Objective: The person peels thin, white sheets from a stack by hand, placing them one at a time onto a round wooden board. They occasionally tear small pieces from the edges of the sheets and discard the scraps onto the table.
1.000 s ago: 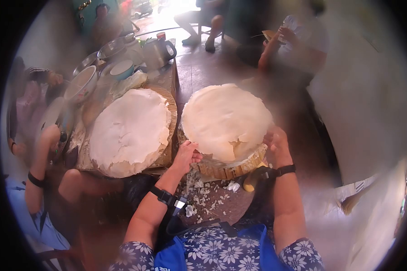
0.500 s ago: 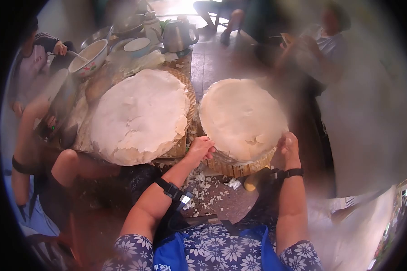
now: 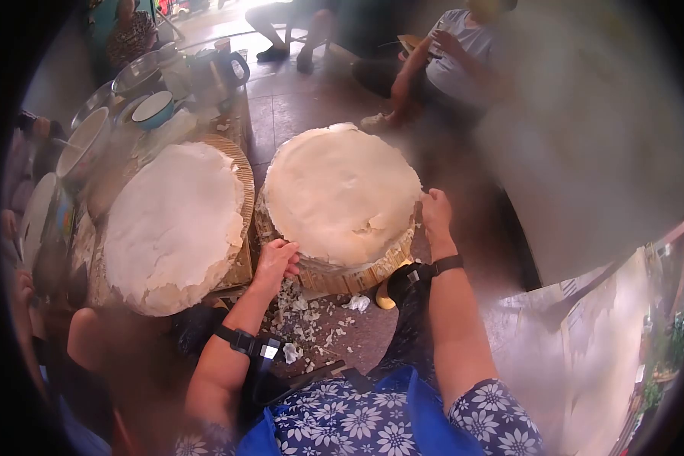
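Observation:
A stack of round, pale, thin sheets (image 3: 342, 190) rests on a round slatted base (image 3: 349, 283) in front of me. Its top sheet is cracked near the front edge. My left hand (image 3: 279, 262) pinches at the stack's lower left rim, fingers closed; anything between them is too small to make out. At the right rim is my right hand (image 3: 436, 213), its fingers bent against the edge and partly hidden. Another large pale round sheet (image 3: 175, 228) lies to the left on a second slatted round (image 3: 239, 178).
Bowls (image 3: 153, 110), a metal kettle (image 3: 213, 76) and a table (image 3: 239, 121) are at the upper left. A co-worker's hand (image 3: 42, 128) shows at far left. A seated person (image 3: 460, 61) is at upper right. White scraps (image 3: 304, 319) litter the floor.
The view has swung to the right, so both rounds appear farther left. Both hands remain at the rim of the right stack, with the right hand slightly farther up along it.

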Demonstrator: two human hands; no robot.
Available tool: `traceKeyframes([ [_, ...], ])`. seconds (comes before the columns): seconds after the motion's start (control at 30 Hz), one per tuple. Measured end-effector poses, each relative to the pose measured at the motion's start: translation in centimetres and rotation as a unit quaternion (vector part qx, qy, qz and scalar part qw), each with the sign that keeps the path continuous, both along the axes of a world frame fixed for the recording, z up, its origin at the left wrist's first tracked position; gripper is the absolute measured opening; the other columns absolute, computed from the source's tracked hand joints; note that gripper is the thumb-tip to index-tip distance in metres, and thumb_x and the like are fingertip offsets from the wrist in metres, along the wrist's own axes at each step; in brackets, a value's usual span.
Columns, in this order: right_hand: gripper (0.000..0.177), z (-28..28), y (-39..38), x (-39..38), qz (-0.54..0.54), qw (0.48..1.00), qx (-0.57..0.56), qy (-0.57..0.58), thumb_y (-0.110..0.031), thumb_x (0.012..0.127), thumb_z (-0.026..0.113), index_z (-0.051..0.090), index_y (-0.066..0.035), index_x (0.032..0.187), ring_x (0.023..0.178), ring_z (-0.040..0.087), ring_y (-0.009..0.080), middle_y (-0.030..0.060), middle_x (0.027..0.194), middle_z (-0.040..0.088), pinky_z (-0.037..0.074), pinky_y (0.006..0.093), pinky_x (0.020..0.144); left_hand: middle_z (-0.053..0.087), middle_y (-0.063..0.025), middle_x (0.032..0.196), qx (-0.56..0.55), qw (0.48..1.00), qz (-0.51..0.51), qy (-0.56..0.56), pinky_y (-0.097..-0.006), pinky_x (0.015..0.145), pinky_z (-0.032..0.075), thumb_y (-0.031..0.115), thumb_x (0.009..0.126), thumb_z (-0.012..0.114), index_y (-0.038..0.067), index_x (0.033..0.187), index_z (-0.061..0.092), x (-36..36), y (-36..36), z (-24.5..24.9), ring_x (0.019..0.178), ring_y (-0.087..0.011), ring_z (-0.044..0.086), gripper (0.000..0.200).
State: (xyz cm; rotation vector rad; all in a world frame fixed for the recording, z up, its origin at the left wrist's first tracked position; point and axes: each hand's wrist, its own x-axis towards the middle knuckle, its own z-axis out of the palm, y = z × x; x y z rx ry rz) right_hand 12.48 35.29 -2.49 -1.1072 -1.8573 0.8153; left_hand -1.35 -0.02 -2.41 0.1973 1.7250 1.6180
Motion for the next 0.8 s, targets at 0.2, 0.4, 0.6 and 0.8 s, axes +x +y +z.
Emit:
traceKeyframes([
  [0.2, 0.029, -1.2, 1.1, -1.3, 0.076, 0.995, -0.039, -0.050, -0.016, 0.080, 0.056, 0.061, 0.003, 0.101, 0.080, 0.060, 0.0162, 0.0098, 0.089, 0.065, 0.046, 0.0292, 0.071, 0.058, -0.0012, 0.070, -0.003, 1.000, 0.003, -0.016, -0.0260, 0.048, 0.047, 0.025, 0.084, 0.060, 0.010, 0.084, 0.057, 0.1, 0.0, 0.1, 0.049, -0.0126, 0.055, 0.016],
  [0.4, 0.038, -0.5, 1.1, -1.4, 0.062, 0.989, -0.026, -0.128, -0.024, 0.077, 0.060, 0.062, -0.002, 0.107, 0.095, 0.062, 0.0278, 0.0171, 0.101, 0.065, 0.046, 0.0340, 0.083, 0.057, -0.0006, 0.069, 0.001, 1.000, 0.009, -0.024, -0.0255, 0.049, 0.045, 0.025, 0.085, 0.059, 0.010, 0.085, 0.056, 0.2, 0.0, 0.2, 0.051, -0.0117, 0.055, 0.015],
  [0.6, 0.039, -0.8, 1.2, -1.2, 0.069, 0.993, -0.052, -0.082, -0.024, 0.077, 0.060, 0.061, -0.001, 0.108, 0.096, 0.062, 0.0275, 0.0170, 0.102, 0.065, 0.046, 0.0344, 0.084, 0.057, -0.0008, 0.069, 0.016, 0.999, 0.014, -0.039, -0.0247, 0.045, 0.040, 0.024, 0.084, 0.058, 0.009, 0.085, 0.054, 0.2, 0.2, -0.4, 0.047, -0.0106, 0.052, 0.016],
  [0.8, 0.042, -0.5, 0.6, -1.3, 0.032, 0.997, 0.003, -0.074, -0.022, 0.076, 0.061, 0.058, 0.001, 0.111, 0.092, 0.062, 0.0263, 0.0168, 0.097, 0.065, 0.046, 0.0335, 0.083, 0.057, -0.0007, 0.070, 0.016, 0.999, 0.004, -0.036, -0.0248, 0.046, 0.043, 0.023, 0.085, 0.059, 0.009, 0.086, 0.053, 0.2, -0.2, -0.3, 0.051, -0.0112, 0.055, 0.015],
])
